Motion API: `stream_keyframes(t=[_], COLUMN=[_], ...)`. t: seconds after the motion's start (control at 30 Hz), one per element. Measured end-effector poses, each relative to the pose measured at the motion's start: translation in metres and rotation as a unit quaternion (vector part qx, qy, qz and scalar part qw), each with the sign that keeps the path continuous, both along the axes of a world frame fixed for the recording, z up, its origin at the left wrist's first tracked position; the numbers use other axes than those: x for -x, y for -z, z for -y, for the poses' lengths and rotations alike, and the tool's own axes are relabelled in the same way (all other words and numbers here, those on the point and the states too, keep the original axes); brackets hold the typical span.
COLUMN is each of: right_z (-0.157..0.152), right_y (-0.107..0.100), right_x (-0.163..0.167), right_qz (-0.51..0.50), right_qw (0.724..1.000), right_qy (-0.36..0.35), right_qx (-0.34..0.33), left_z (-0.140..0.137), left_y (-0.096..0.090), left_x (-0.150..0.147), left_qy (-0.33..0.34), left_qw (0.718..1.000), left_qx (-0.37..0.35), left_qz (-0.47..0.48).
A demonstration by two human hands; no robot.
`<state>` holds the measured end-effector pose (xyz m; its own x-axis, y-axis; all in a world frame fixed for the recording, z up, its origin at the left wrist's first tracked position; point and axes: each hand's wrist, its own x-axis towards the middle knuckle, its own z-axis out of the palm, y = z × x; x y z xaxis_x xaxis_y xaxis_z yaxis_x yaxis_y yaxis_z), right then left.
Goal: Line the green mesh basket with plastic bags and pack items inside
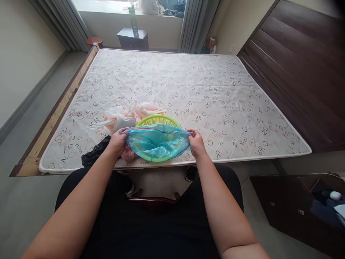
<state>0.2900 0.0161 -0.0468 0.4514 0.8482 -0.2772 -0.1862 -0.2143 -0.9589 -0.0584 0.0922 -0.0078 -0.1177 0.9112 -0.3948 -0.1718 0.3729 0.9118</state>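
A thin blue plastic bag (159,138) is stretched sideways between my two hands, its mouth spread wide. My left hand (118,141) pinches the bag's left edge, and my right hand (196,143) pinches the right edge. Behind and beneath it, a yellow-green plastic basket (157,119) rests at the near edge of the mattress; the bag covers much of it. Clear plastic bags (120,117) with orange print lie just beyond my left hand. Near my left wrist are a crumpled black plastic bag (95,153) and a small pinkish bag (127,154).
The white letter-printed mattress (199,86) lies on a wooden bed frame (58,111). A dark headboard (293,72) rises on the right. A dark bedside cabinet (291,205) holding small items stands at lower right. Another nightstand (133,37) with a green vase is at the far side.
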Motion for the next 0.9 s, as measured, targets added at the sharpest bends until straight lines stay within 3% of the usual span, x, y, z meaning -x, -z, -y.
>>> stream_keyframes(t=[0.17, 0.3, 0.53, 0.7, 0.9], right_z=[-0.001, 0.001, 0.007, 0.004, 0.001], right_y=[-0.012, -0.019, -0.029, -0.022, -0.015], right_x=[0.011, 0.011, 0.02, 0.024, 0.025], right_qz=[0.024, 0.046, 0.134, -0.022, -0.152], right_qw=[0.995, 0.995, 0.978, 0.99, 0.976], right_qy=[-0.069, -0.074, -0.149, -0.141, -0.139], right_qx=[-0.066, -0.05, -0.051, 0.004, 0.074], left_z=[0.001, 0.003, 0.018, 0.026, 0.028], left_y=[-0.004, -0.005, -0.016, -0.021, -0.025], left_x=[-0.008, -0.008, -0.015, -0.021, -0.026], left_qy=[0.027, 0.046, 0.225, 0.252, 0.244], left_qw=[0.999, 0.998, 0.972, 0.965, 0.964], left_qx=[-0.026, -0.032, 0.012, 0.064, 0.103], left_qz=[0.006, -0.041, -0.067, -0.029, -0.012])
